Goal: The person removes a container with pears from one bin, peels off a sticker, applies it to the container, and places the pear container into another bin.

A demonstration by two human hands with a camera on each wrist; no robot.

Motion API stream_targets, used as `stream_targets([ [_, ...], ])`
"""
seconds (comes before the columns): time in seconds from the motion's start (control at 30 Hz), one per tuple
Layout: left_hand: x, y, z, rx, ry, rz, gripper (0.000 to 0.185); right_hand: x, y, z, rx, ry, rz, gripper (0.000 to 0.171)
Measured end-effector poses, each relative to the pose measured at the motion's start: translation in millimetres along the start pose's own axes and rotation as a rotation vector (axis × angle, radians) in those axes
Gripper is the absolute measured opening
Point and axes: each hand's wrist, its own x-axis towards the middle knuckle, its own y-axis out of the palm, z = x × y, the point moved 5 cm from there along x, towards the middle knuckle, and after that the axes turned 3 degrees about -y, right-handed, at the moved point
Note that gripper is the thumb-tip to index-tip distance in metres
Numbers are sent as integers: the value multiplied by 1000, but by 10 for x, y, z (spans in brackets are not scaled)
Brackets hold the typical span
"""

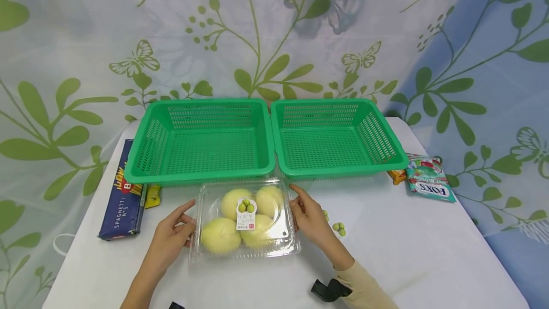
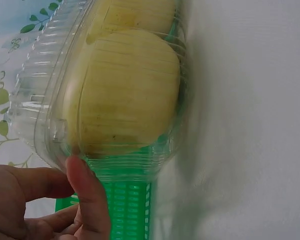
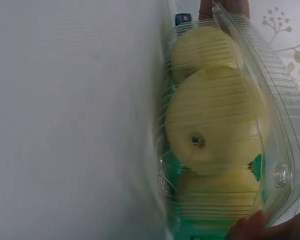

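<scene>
A clear plastic clamshell box [image 1: 288,248] lies on the white table [image 1: 407,252], just in front of two green baskets. Several pale yellow round fruits [image 1: 220,235] fill it, and a small label sits on the lid. My left hand [image 1: 188,216] is at the box's left side, thumb and forefinger touching its edge. Against the box's right side rests my right hand [image 1: 305,214] with fairly straight fingers. In the left wrist view my thumb [image 2: 90,195] meets the box's rim [image 2: 40,85] beside one fruit [image 2: 125,95]. The right wrist view shows the box [image 3: 285,125], a fruit [image 3: 215,130] and one fingertip [image 3: 250,227].
Two empty green baskets [image 1: 201,174] [image 1: 339,169] stand side by side behind the box. A blue spaghetti pack [image 1: 124,194] and a yellow packet [image 1: 153,195] lie at the left. At the right edge lies a Fox's sweets bag [image 1: 429,182]. Small green balls [image 1: 339,227] sit near my right hand.
</scene>
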Motion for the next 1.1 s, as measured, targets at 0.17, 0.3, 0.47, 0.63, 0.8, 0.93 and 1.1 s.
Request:
stream_targets([
  [0.17, -16, -6, 20, -36, -17, 38, 53, -55, 2, -18, 16, -1, -1, 49],
  [0.3, -23, -12, 45, -65, -45, 71, 54, -81, 2, -23, 13, 13, -2, 48],
  [0.47, -29, -20, 80, -99, -92, 114, 58, -99, -3, -27, 24, 35, 11, 49],
  [0.63, -23, -40, 96, -128, -118, 136, 57, -104, -24, -35, 67, 51, 36, 49],
  [0.8, -33, -57, 90, -103, -129, 112, 53, -107, -39, -41, 143, 66, 103, 53],
  [0.93, -30, -54, 75, -91, -124, 90, 52, -116, -61, -59, 190, 89, 143, 56],
  [1.1, -27, -47, 63, -92, -119, 91, 52, -127, -82, -67, 190, 94, 156, 56],
])
